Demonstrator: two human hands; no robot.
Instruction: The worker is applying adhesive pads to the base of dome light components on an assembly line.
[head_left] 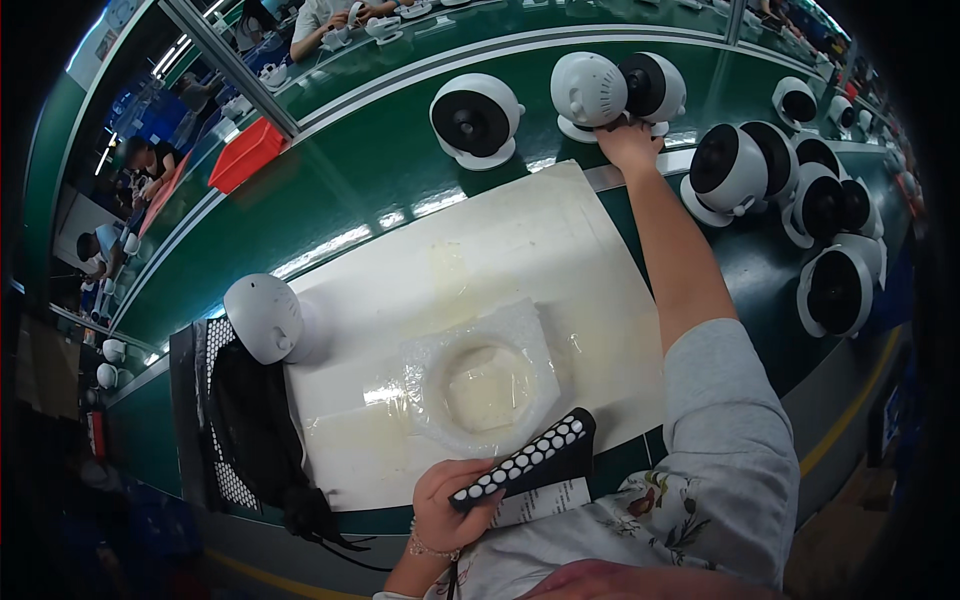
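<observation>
Right hand [628, 143] grips a round white camera [590, 92] at the worktop's [380, 180] far edge; it could topple neighbours. Left hand [447, 505] clutches a black tray [527, 461].

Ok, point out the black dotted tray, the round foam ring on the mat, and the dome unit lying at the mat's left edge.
black dotted tray [525, 462], head view, middle of its dotted face.
foam ring [440, 385], head view, left rim.
dome unit [263, 317], head view, centre of its white shell.
</observation>
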